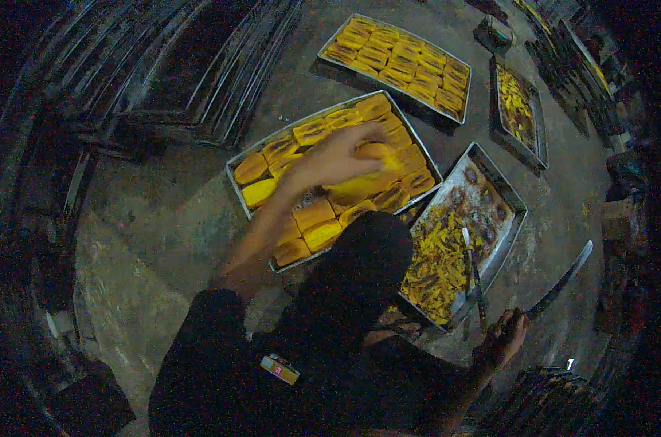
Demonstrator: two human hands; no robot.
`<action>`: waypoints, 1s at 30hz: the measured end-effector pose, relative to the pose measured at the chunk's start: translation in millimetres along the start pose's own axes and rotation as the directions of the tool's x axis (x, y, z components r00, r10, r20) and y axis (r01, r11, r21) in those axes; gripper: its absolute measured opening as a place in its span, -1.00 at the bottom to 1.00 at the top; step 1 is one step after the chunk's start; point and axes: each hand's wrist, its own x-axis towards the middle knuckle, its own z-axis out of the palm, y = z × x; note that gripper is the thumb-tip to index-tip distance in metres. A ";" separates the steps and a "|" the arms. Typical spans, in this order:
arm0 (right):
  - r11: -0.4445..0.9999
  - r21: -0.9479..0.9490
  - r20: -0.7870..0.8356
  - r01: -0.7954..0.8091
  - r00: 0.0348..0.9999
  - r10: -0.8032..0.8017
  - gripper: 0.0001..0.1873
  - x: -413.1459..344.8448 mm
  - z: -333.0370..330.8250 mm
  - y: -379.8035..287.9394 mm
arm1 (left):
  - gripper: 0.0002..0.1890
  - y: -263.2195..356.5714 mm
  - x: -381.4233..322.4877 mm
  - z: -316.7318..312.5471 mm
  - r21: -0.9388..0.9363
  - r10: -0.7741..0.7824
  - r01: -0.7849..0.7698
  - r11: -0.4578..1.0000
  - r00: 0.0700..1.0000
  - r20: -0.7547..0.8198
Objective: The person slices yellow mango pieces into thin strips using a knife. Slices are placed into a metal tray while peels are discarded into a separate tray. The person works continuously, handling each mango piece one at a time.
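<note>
My left hand (344, 158) is over a metal tray (248, 210) packed with rows of yellow bread pieces (311, 213). Its fingers are around one bread piece (377, 153), blurred by motion. Some pieces have dark browned tops; a few show a plain yellow face. A gap in the rows bares the tray's floor below my wrist. Low on the right, my right hand (508, 333) grips the handle of a long knife (563, 278), its blade pointing up and away over the floor. Beside the bread tray, a second tray (505, 246) holds yellow and brown scraps (437, 262).
A long thin utensil (475, 273) lies across the scrap tray. Farther off are another full bread tray (385, 82) and a smaller scrap tray (541, 142). Metal racks (199, 71) stand upper left. My dark-clothed knee (374, 246) overlaps the near tray; a small box (280, 368) rests on my clothing.
</note>
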 end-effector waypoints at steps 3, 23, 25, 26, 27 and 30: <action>0.968 0.201 -0.012 -0.149 0.988 0.155 -0.77 -4.1 -1.0 12.0 | -0.55 -110.9 -38.1 -8.7 0.098 -0.183 0.172 0.980 0.976 0.115; 0.971 -0.059 0.251 0.231 0.945 -0.210 -0.78 10.0 0.3 25.3 | -0.63 -228.5 -162.9 73.4 0.626 -0.187 0.324 0.709 0.943 -0.276; 0.972 0.159 0.212 -0.173 0.968 0.137 -0.75 2.1 -0.2 20.3 | -0.56 -218.9 -177.0 84.3 0.659 -0.136 0.258 0.707 0.963 -0.232; 0.977 0.157 0.194 -0.146 0.974 0.115 -0.74 -1.9 1.1 17.1 | -0.53 -212.8 -185.5 90.0 0.627 -0.254 0.293 0.722 0.955 -0.154; 0.981 0.153 0.177 -0.122 0.980 0.095 -0.73 -6.0 3.4 13.9 | -0.54 -206.3 -194.0 96.9 0.600 -0.345 0.324 0.732 0.935 -0.084; 0.982 0.105 0.189 -0.158 0.972 0.136 -0.71 -14.6 12.4 2.7 | -0.52 -191.1 -212.7 115.4 0.638 -0.391 0.360 0.681 0.915 -0.099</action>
